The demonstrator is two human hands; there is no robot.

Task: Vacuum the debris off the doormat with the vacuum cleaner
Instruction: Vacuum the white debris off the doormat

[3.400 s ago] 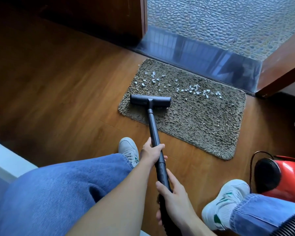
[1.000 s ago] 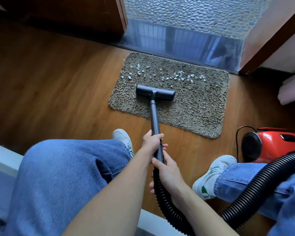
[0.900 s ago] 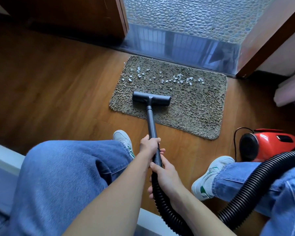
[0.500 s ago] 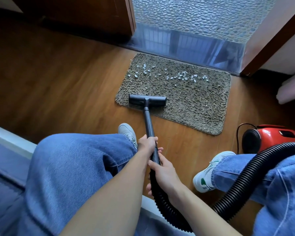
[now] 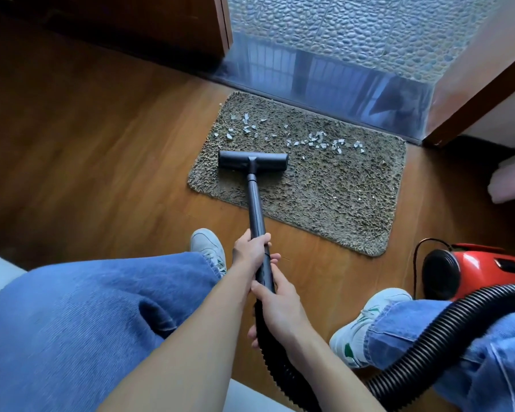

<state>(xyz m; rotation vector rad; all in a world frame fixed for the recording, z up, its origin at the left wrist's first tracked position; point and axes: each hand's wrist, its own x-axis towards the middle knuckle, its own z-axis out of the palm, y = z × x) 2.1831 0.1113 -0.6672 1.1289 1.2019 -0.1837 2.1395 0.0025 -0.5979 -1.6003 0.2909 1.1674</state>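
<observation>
A shaggy brown doormat (image 5: 333,203) lies on the wood floor in front of the threshold. Several white debris scraps (image 5: 315,140) are strewn in a band across its far half. The black vacuum head (image 5: 253,160) sits flat on the mat's left part, just short of the scraps. Its black wand (image 5: 255,203) runs back to me. My left hand (image 5: 250,248) grips the wand higher up. My right hand (image 5: 281,306) holds the lower end where the ribbed black hose (image 5: 428,340) joins. The red vacuum body (image 5: 488,270) stands on the floor at the right.
My knees in blue jeans and white shoes (image 5: 208,243) flank the wand. A dark glossy threshold (image 5: 324,81) and pebbled ground lie beyond the mat. A wooden door frame (image 5: 470,105) rises at right, and a pink object (image 5: 512,179) sits at the far right edge.
The vacuum head has slid forward from the mat's near left edge to just below the scraps. Both hands keep their grip on the wand.
</observation>
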